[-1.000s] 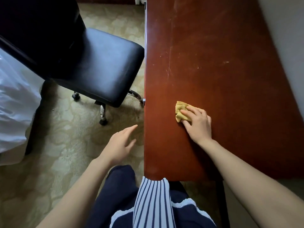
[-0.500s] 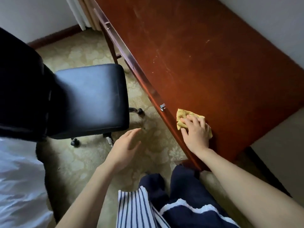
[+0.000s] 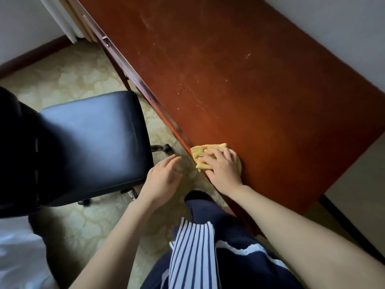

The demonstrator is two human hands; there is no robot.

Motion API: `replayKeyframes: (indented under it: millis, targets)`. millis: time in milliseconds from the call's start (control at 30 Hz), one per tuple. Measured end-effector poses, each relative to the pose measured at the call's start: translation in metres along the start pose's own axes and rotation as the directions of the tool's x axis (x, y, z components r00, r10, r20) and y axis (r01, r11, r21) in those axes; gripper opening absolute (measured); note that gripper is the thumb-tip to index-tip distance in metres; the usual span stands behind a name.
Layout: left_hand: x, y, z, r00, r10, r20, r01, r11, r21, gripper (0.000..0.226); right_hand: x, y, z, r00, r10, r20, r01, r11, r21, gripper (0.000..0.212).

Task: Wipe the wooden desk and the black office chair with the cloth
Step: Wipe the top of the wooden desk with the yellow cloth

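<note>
One black chair [image 3: 91, 142] stands beside the desk [image 3: 239, 80].

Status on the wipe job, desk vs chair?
Done: nothing clearly finished; the wooden desk shows pale streaks and specks across its top. In hand: the right hand presses the yellow cloth flat at the desk's near edge. The left hand hovers open between desk and chair, holding nothing. Left: most of the desktop, then the black office chair, which the cloth is not touching.
</note>
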State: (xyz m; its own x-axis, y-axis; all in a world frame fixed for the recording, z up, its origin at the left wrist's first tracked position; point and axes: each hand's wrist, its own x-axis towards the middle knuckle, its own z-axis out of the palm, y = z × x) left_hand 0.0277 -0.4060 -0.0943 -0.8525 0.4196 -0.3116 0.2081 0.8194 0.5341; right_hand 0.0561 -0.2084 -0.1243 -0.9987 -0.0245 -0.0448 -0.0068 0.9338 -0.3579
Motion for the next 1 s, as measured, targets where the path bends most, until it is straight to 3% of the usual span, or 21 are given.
replayKeyframes:
  millis: [100,267,467,700,933,1000]
  targets:
    - [0.020,-0.004,-0.016,0.992,-0.111,-0.062,0.107,0.992,-0.060,0.051,0.041,0.001,0.001,0.995,-0.090,0.044,0.086,0.993,0.077,0.027]
    - [0.043,-0.007,-0.038,0.980,-0.176,-0.089,0.171,0.983,-0.066,0.050,0.100,-0.008,0.003,0.990,-0.136,0.047,0.126,0.976,0.179,0.025]
    - [0.073,-0.010,-0.053,0.984,-0.169,-0.063,0.167,0.985,-0.039,0.050,0.149,-0.008,0.007,0.995,-0.046,-0.086,0.068,0.962,0.266,0.023]
    - [0.130,-0.021,-0.073,0.997,0.043,0.068,-0.049,0.994,0.093,0.046,0.155,0.037,-0.003,0.925,0.185,-0.331,-0.142,0.978,0.152,0.029]
    - [0.189,-0.023,-0.095,0.898,0.327,0.295,-0.396,0.893,0.216,0.043,0.130,0.027,0.001,0.637,0.612,-0.468,-0.569,0.783,0.249,0.029]
    - [0.196,-0.020,-0.093,0.852,0.377,0.363,-0.480,0.840,0.255,0.046,0.122,0.013,0.006,0.619,0.631,-0.468,-0.585,0.768,0.262,0.029]
